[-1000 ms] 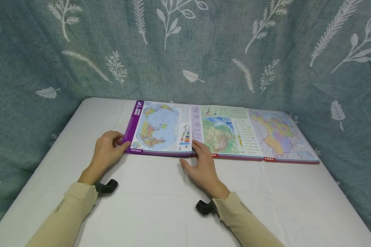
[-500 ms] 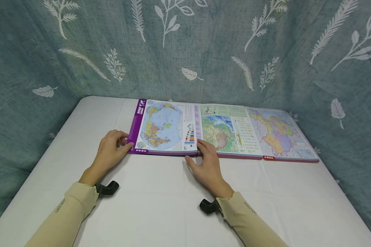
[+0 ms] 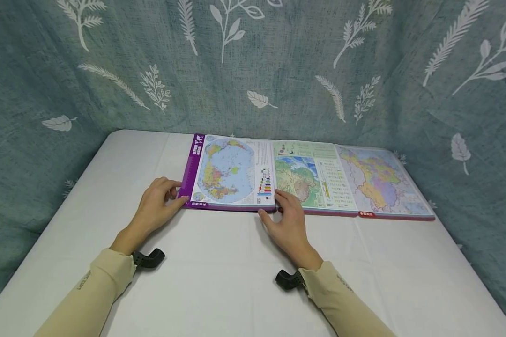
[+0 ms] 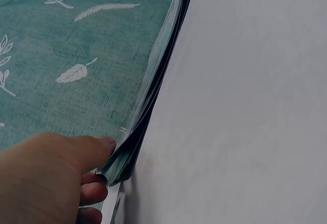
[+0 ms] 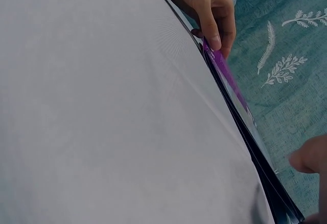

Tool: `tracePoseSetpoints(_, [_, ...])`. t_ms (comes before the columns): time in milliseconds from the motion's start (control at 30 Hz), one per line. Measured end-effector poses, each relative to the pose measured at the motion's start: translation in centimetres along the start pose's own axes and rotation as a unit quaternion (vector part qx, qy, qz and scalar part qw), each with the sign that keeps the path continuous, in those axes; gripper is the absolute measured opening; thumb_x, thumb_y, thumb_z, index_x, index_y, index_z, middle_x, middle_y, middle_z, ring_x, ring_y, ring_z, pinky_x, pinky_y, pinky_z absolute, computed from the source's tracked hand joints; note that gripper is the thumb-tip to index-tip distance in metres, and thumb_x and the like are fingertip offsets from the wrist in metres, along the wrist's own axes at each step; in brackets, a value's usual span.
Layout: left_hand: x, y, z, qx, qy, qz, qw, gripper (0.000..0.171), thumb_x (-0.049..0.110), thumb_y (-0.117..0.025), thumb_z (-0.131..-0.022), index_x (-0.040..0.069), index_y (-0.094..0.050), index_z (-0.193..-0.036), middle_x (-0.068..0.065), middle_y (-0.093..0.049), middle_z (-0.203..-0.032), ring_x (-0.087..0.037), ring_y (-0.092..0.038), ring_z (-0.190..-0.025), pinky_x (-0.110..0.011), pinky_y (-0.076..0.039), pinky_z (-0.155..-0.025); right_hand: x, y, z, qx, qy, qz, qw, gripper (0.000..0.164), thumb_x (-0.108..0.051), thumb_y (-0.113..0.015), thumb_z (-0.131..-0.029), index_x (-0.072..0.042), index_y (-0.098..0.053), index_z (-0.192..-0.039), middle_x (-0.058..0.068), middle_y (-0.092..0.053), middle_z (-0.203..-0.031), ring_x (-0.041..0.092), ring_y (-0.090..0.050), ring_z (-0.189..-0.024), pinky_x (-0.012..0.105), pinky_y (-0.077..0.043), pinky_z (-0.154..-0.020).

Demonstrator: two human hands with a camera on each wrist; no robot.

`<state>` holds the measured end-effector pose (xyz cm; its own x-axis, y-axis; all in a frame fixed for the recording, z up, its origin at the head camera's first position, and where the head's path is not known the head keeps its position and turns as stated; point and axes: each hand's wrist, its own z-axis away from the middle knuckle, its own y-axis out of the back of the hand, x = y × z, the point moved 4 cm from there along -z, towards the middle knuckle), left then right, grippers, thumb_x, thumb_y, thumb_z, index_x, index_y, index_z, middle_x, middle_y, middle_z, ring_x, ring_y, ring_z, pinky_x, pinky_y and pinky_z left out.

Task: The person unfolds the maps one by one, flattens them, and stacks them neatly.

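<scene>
Step judged: alignment. Purple-edged map (image 3: 226, 171) was sited left of relief map (image 3: 297, 182), near-left corner pinched by left hand (image 3: 155, 204), near-right touched by right hand (image 3: 290, 225); latter's grip couldn't be told. Squaring likely needed before release.

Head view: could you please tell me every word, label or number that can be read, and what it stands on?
"世界": start of the label on the lower edge of the purple-bordered world map; the rest is blurred.
Physical map: print too small.
Right-hand map: its red label is too blurred.
Left sleeve and right sleeve: lettering unreadable.
No number is legible.
</scene>
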<state>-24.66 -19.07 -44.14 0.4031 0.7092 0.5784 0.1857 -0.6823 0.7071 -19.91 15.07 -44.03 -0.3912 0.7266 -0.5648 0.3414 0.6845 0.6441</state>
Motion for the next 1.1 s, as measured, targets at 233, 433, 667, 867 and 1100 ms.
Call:
tracePoseSetpoints(233, [0.5,-0.5,0.0,-0.006,0.007,0.006,0.9999,0.037,0.012,-0.08,-0.093,-0.005,-0.071,-0.124,-0.009,-0.06,-0.086,-0.023,-0.05,-0.082,-0.035,-0.037,-0.072,0.4,0.3,-0.1,-0.003,-0.012,-0.005,1.0,0.054,-0.026,-0.081,-0.09,0.009,-0.069,-0.129,0.024,-0.065,-0.138,0.042,-0.055,-0.132,0.054,-0.042,-0.11])
tracePoseSetpoints(433, [0.4,-0.9,0.0,-0.005,0.044,0.019,0.9988,0.035,0.013,-0.079,-0.094,-0.004,-0.072,-0.124,-0.009,-0.064,-0.082,-0.02,-0.052,-0.073,-0.031,-0.038,-0.068,0.4,0.4,-0.3,-0.01,-0.023,0.023,0.999,0.049,-0.02,-0.079,-0.093,0.011,-0.068,-0.129,0.025,-0.064,-0.139,0.042,-0.054,-0.135,0.055,-0.04,-0.114])
tracePoseSetpoints(667, [0.2,-1.2,0.0,0.016,0.086,0.042,0.9953,0.031,0.013,-0.078,-0.094,-0.001,-0.074,-0.122,-0.009,-0.067,-0.078,-0.018,-0.05,-0.068,-0.029,-0.036,-0.064,0.2,0.1,-0.5,-0.027,-0.038,0.062,0.997,0.044,-0.013,-0.079,-0.093,0.01,-0.067,-0.129,0.022,-0.063,-0.141,0.039,-0.054,-0.134,0.051,-0.041,-0.114])
tracePoseSetpoints(867, [0.1,-1.4,0.0,0.016,0.101,0.06,0.9929,0.033,0.012,-0.077,-0.094,-0.002,-0.073,-0.123,-0.009,-0.07,-0.076,-0.017,-0.05,-0.066,-0.029,-0.037,-0.065,0.5,0.1,-0.4,-0.011,-0.055,0.034,0.998,0.045,-0.011,-0.082,-0.09,0.009,-0.066,-0.128,0.022,-0.063,-0.139,0.04,-0.055,-0.131,0.052,-0.044,-0.109])
tracePoseSetpoints(1100, [0.2,-1.5,0.0,-0.004,0.112,0.069,0.9913,0.034,0.013,-0.076,-0.097,-0.002,-0.069,-0.127,-0.004,-0.066,-0.067,-0.014,-0.051,-0.058,-0.028,-0.038,-0.063,1.2,0.2,-0.3,0.009,-0.111,-0.029,0.993,0.047,-0.007,-0.084,-0.088,0.003,-0.064,-0.129,0.019,-0.066,-0.113,0.032,-0.064,-0.101,0.044,-0.052,-0.088])
